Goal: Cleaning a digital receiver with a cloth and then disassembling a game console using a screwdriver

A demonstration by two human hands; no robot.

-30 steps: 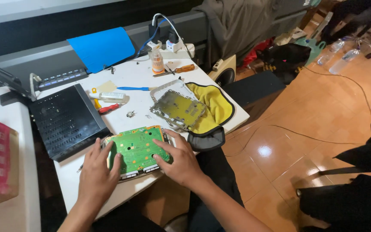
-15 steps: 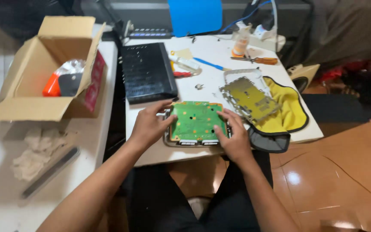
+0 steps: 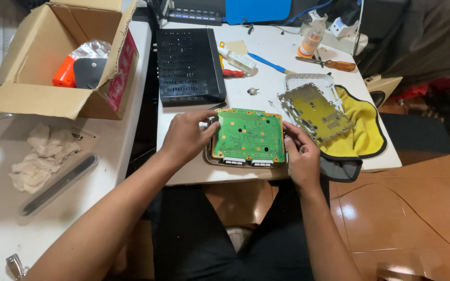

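Since the earlier frame the view has swung left, so the cardboard box (image 3: pixel 63 57) now sits far left; both hands remain on the board, the right one lower on its edge.

Near: the green circuit board (image 3: pixel 248 135) lies flat in a shallow grey tray (image 3: pixel 210 158) at the near edge of the white table (image 3: pixel 266 83). The left hand (image 3: pixel 186 136) grips the board's left edge, fingers curled over its far-left corner. The right hand (image 3: pixel 302 156) pinches the right edge, fingers bent, thumb side against the board.

Just right: a perforated metal shield plate (image 3: pixel 314 111) rests partly on a yellow cloth (image 3: pixel 363 130). Left, on the adjoining surface: crumpled rags (image 3: pixel 40 156).

Further: a black vented case (image 3: pixel 189 65) lies beyond the board; a small screw or part (image 3: pixel 253 91) sits between it and the plate. Far: a blue-handled tool (image 3: pixel 266 62), an orange-handled screwdriver (image 3: pixel 334 64), a small bottle (image 3: pixel 311 40).

Judgement: the step looks like seating or lifting the board in its tray. The next move calls for an even two-sided hold, keeping the board level and fingers off its components.
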